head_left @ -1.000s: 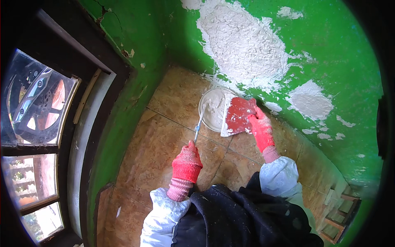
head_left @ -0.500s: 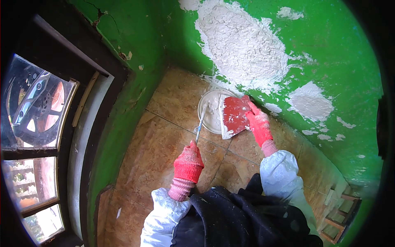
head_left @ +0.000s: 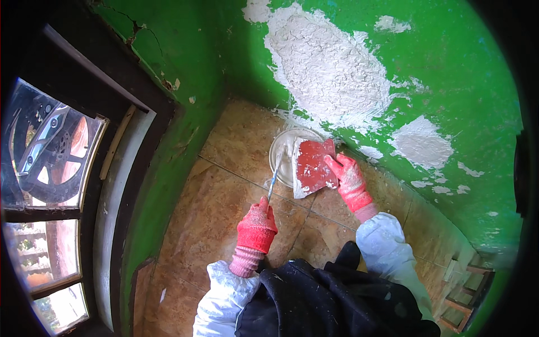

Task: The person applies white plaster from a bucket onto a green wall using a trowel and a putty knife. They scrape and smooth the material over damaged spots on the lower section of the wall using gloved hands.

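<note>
My left hand [head_left: 257,226], in a red coated work glove with a pink cuff, is closed around the lower end of a thin stick-like tool [head_left: 273,184]. Its far end, coated in white, sits in the white paste [head_left: 287,165] filling a round white tub [head_left: 273,150] on the floor. A wide red plastic spreader [head_left: 315,167], caked white along its left edge, is pinched at its right side by my gloved right hand [head_left: 350,181]. The spreader tilts over the tub's right part and hides some of its rim and paste.
Close behind the tub rises a green wall [head_left: 471,73] bearing a large rough white patch [head_left: 328,70] and a smaller one [head_left: 422,143]. Brown floor tiles [head_left: 196,224] lie below. On the left is a dark-framed glazed door [head_left: 42,213]; a small wooden frame [head_left: 463,300] stands at lower right.
The red spreader has shifted slightly left and toward me, and turned a little, with my right hand's grip on it changed. My left hand and the stick-like tool have barely moved.
</note>
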The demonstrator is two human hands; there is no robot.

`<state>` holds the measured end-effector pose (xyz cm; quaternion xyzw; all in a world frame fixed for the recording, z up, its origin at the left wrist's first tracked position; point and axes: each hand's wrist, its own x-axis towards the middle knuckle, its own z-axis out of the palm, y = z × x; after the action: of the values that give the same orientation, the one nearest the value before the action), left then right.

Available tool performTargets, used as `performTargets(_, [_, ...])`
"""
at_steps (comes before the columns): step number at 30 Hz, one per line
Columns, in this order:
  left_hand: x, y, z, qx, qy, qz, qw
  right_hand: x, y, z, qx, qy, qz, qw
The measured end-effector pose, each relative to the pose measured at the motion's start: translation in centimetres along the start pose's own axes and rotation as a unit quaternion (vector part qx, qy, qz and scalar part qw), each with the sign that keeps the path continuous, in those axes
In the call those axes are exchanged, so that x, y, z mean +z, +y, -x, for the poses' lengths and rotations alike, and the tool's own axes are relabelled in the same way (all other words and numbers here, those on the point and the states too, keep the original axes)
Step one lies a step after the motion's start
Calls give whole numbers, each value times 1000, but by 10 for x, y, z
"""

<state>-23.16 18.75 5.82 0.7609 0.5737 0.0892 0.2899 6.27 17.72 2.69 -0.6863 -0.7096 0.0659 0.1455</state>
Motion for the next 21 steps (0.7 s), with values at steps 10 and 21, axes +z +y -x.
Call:
performTargets(10, [8, 9, -9, -43, -74, 77, 993, 13, 7, 9, -191, 60, 153, 968])
performTargets(21, [48, 0, -36, 9, -112, 160, 981, -29, -21, 34, -104, 136, 54, 984])
